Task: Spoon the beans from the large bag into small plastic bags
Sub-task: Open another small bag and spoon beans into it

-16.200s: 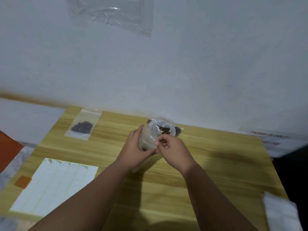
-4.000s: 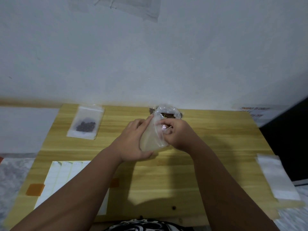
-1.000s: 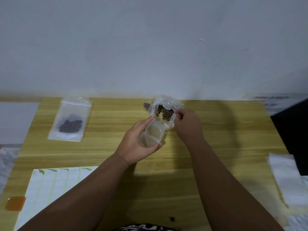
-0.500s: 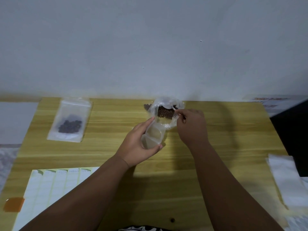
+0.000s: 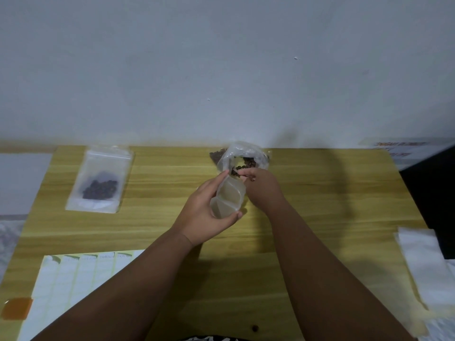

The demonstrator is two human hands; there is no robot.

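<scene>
Scooping beans toward an empty small bag

Left hand grips the small bag, mouth aimed at 1 o'clock; right hand pinches beans at the large bag, just beyond at 12.

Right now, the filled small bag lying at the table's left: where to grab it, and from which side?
Pinch the filled small bag by its empty top strip at the far edge, coming from above. It lies flat on the table, beans pooled low down, so the top is thin, flat plastic with nothing to crush.
</scene>
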